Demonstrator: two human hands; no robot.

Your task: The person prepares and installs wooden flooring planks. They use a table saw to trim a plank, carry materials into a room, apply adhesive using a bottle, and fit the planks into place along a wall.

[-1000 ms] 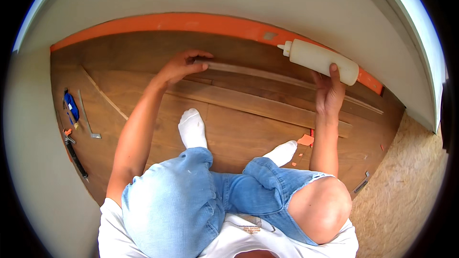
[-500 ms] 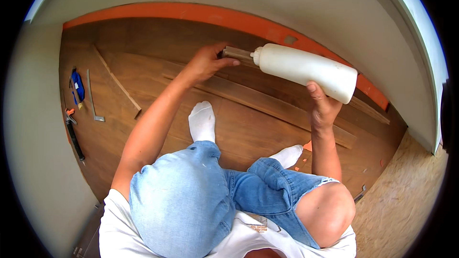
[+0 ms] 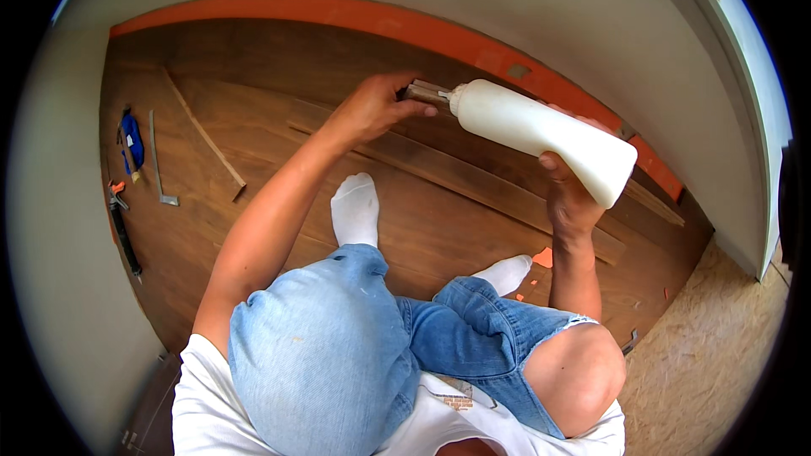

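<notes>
My right hand (image 3: 573,201) is wrapped round a large white squeeze bottle (image 3: 541,135), its thumb on the near side and fingertips showing over the far side. The bottle lies tilted, base toward the lower right, with its nozzle pointing left. That nozzle is at the edge of a narrow brown wood strip (image 3: 432,91). Thumb and fingers of my left hand (image 3: 384,108) pinch the strip's left end. The bottle covers much of the strip's length. Whether glue is coming out is too small to tell.
Wooden floorboards (image 3: 279,152) bear a loose plank (image 3: 473,181) and a thin strip (image 3: 203,131). At the left lie a metal square (image 3: 157,160), a blue item (image 3: 133,142) and a caulking gun (image 3: 124,232). An orange band (image 3: 338,15) runs along the wall's foot; orange scraps (image 3: 542,257) lie by my foot.
The bottle's base has dipped, so it slants more steeply. My left hand and the strip's end have shifted slightly right in view. Both hands keep their holds.
</notes>
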